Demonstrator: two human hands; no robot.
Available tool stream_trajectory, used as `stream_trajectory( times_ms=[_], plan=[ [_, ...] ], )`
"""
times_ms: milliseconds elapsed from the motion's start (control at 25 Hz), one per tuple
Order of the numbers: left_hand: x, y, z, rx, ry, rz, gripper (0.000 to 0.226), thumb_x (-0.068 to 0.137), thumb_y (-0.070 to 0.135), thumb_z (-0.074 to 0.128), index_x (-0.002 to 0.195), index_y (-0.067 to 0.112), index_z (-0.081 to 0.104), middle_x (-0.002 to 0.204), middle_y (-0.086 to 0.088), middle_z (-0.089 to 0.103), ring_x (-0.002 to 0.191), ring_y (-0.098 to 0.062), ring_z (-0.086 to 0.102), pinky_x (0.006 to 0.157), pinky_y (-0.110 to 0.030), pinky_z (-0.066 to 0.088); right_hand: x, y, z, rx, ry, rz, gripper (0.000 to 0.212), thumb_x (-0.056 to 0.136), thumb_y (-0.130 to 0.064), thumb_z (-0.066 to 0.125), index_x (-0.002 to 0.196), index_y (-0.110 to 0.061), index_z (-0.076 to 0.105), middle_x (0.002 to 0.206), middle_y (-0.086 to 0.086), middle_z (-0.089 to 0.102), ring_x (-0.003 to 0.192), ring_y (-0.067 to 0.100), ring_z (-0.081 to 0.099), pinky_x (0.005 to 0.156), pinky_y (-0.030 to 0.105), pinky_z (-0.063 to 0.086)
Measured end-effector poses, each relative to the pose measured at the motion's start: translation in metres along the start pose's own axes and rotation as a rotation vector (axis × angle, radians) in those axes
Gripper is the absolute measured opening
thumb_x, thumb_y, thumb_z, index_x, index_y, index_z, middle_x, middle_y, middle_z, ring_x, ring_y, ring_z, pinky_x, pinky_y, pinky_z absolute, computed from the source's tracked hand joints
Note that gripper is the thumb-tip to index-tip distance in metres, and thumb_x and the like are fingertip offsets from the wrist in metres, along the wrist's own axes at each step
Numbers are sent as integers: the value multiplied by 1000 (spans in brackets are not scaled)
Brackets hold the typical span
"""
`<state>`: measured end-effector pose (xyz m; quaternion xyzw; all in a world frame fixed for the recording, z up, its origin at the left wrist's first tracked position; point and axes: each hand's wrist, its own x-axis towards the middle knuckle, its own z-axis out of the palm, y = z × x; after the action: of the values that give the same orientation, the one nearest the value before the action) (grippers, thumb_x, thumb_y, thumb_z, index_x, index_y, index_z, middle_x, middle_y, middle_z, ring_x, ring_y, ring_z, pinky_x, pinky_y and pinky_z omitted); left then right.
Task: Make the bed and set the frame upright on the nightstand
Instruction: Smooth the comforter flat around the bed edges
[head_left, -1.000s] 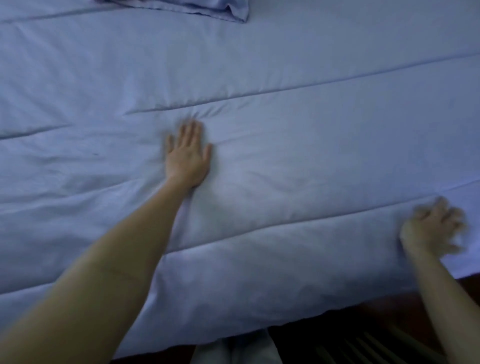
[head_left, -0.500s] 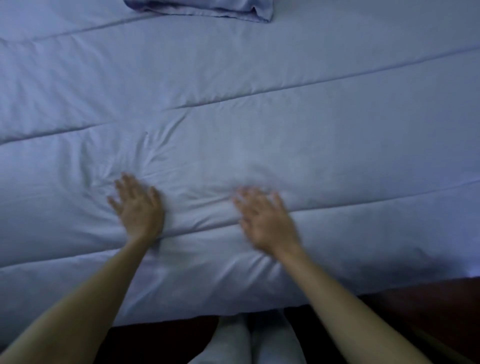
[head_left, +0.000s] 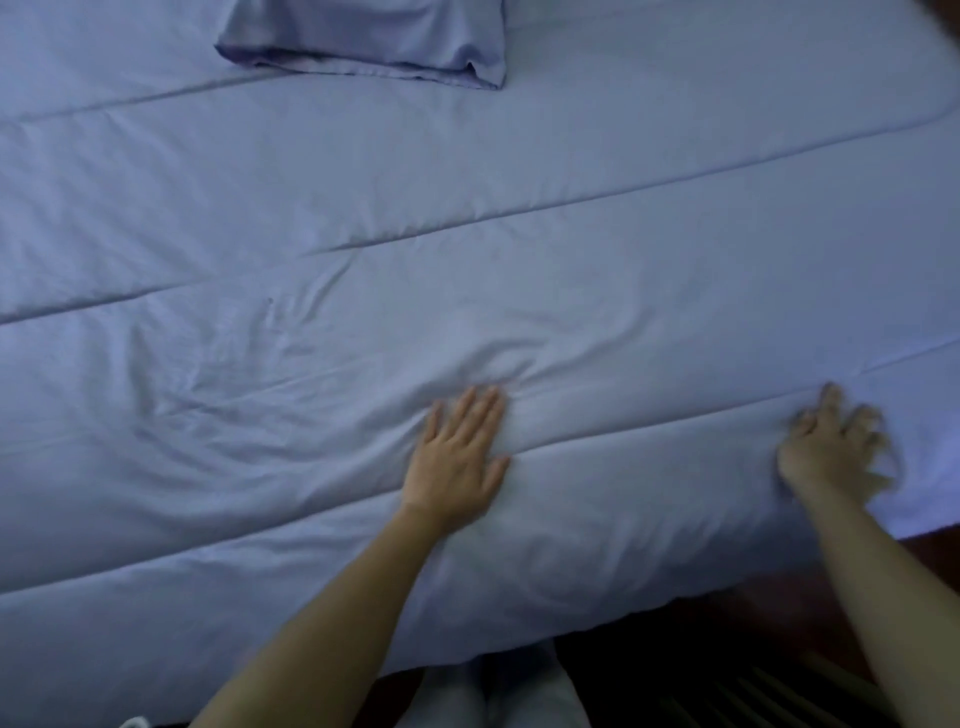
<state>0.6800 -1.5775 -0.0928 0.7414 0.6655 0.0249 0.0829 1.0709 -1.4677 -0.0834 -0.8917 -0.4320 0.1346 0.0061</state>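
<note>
**Creases sit at 9–10 o'clock of L hand**

Blanket (head_left: 571, 270) covers the bed (head_left: 893, 67). Its stitched seams run approx 8-to-2 o'clock across the view, so that's the long axis to smooth along.

Far L: a patch of creases (head_left: 234, 384) lies at 9–10 o'clock from the L hand (head_left: 457, 457), near it but not under it. Pillow (head_left: 363, 41) lies flat at 12 o'clock, well apart from both hands.

L hand is palm down, fingers straight & together, pressing the blanket across a seam and holding nothing. Cloth bunches just past the fingertips.

R hand (head_left: 836, 452) is at 3 o'clock from the L one, well apart, close to the bed's near edge. It's motion-blurred. Fingers look bent, but can't tell whether they pinch cloth or only brush it.

L hand is nearer the creases, so a sweep toward 9–10 o'clock looks like the next need.

Frame & nightstand aren't in view.

Vs half a sec ago: the hands lay side by side. Now the R hand has swung out toward 3 o'clock, and more of the pillow shows.
</note>
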Motion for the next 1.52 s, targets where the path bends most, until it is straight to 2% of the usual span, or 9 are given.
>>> stream_trajectory(
  times_ms=[80, 240, 360, 440, 600, 760, 880, 1240, 1520],
  plan=[
    [-10, -40, -11, -12, 14, -313, 71, 90, 53, 33, 150, 15, 26, 157, -4, 28, 145, -22, 26, 119, -45, 14, -21, -26, -1, 113, -19, 12, 52, 99, -31, 27, 150, -24, 18, 161, 11, 8, 145, 34, 13, 107, 68, 19],
    [-20, -116, -45, -93, -137, -865, 81, 92, 61, 24, 152, 7, 13, 160, -11, 11, 148, -31, 9, 118, -52, 2, -84, -67, 15, 123, -97, -249, 52, 97, -28, 41, 145, -12, 32, 157, 11, 24, 142, 30, 24, 107, 57, 31],
    [9, -138, -74, -289, -162, -1083, 72, 88, 44, 35, 138, -8, 39, 146, -29, 35, 135, -46, 34, 113, -57, 20, -107, -90, 6, 179, -310, -382, 49, 100, -25, 36, 148, -16, 30, 159, 10, 22, 146, 27, 21, 114, 52, 25],
    [41, -113, -105, -510, -206, -956, 52, 90, 30, 42, 123, -7, 56, 130, -29, 54, 121, -42, 51, 102, -45, 40, -116, -103, -19, 273, -378, -458, 47, 102, -21, 33, 148, -18, 31, 159, 10, 21, 148, 25, 18, 118, 44, 21],
    [100, -7, -176, -638, -78, -494, 32, 95, 22, 47, 119, 10, 64, 127, -13, 63, 118, -30, 56, 98, -33, 42, -120, -119, -108, 676, -263, -534, 35, 99, -15, 44, 133, -10, 54, 137, 4, 56, 125, 14, 52, 104, 21, 35],
    [149, 95, -230, -821, -98, -118, 26, 95, 16, 47, 113, 16, 66, 112, -1, 70, 103, -19, 64, 79, -21, 46, -89, -110, -190, 888, -196, -632, 24, 98, -14, 46, 103, -25, 66, 102, -4, 71, 88, 3, 66, 82, 22, 48],
    [178, 163, -251, -833, -31, 15, 27, 95, 12, 43, 109, 17, 66, 103, 3, 71, 92, -14, 64, 65, -11, 41, -48, -92, -235, 936, -173, -700, 27, 98, -15, 42, 95, -26, 66, 92, -3, 72, 76, 5, 68, 69, 19, 48],
    [239, 330, -234, -991, 177, -158, 22, 93, 20, 44, 91, 19, 66, 83, 7, 70, 76, -12, 66, 65, -21, 46, 102, -23, -307, 1019, -168, -819, 22, 96, -12, 48, 85, -17, 66, 76, 2, 71, 69, 15, 66, 66, 27, 50],
    [258, 371, -244, -1123, 318, -300, 24, 92, 17, 42, 86, 20, 65, 73, 8, 67, 64, -9, 62, 59, -19, 43, 149, -31, -322, 996, -273, -913, 22, 95, -12, 48, 82, -20, 65, 75, 3, 70, 68, 14, 65, 65, 27, 49]
  ],
)
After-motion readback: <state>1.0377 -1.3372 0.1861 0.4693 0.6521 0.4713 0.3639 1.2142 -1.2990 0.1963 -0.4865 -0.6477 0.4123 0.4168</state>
